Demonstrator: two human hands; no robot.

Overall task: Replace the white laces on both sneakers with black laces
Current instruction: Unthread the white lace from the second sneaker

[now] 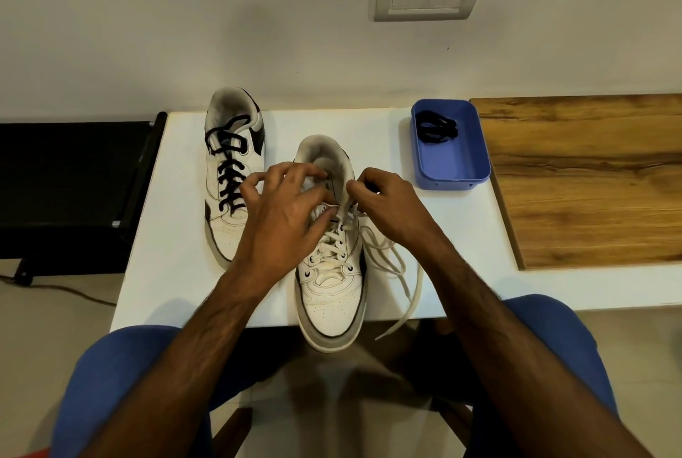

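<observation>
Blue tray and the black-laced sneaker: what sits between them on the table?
In the head view, the white-laced sneaker sits between the blue tray and the black-laced sneaker, with the left hand and right hand working at its top.

blue tray (452,177) right of bare tabletop (457,221), black-laced sneaker (230,177) left

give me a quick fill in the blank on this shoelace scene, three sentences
1. The far sneaker already has ____ laces.
2. The spare black lace lies in a ____ tray.
3. Both hands work on the near sneaker, which still has ____ laces; the right hand pinches one.

Missing words: black; blue; white
</observation>
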